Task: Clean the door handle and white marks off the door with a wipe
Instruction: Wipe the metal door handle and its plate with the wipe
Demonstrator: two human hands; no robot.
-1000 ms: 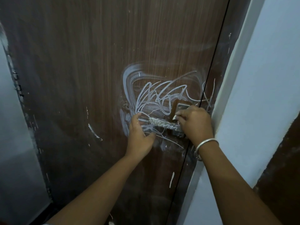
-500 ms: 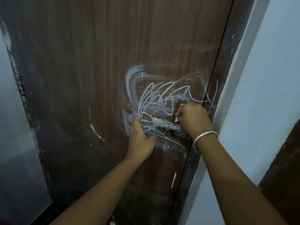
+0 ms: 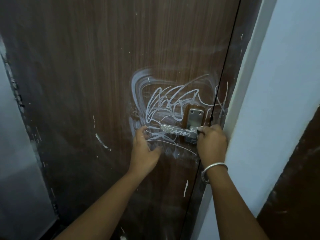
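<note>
The brown wooden door (image 3: 86,84) carries white scribbled marks (image 3: 166,103) above and around its metal lever handle (image 3: 174,132), which is itself streaked white. The handle's steel backplate (image 3: 195,116) is uncovered. My left hand (image 3: 145,153) lies on the door just below the lever's left end, fingers spread and holding nothing. My right hand (image 3: 213,144) is closed at the lever's right end, pinching a small white piece (image 3: 199,132) of which only the tip shows.
A smeared white arc (image 3: 136,87) curves left of the scribbles. Loose white streaks (image 3: 102,141) dot the lower door. A pale blue wall (image 3: 277,84) and the door frame (image 3: 242,84) stand close on the right. A grey wall (image 3: 13,153) borders the left.
My right hand has slid down and right, off the backplate to the lever's right end, uncovering the plate. My left hand has stayed by the lever's left end.
</note>
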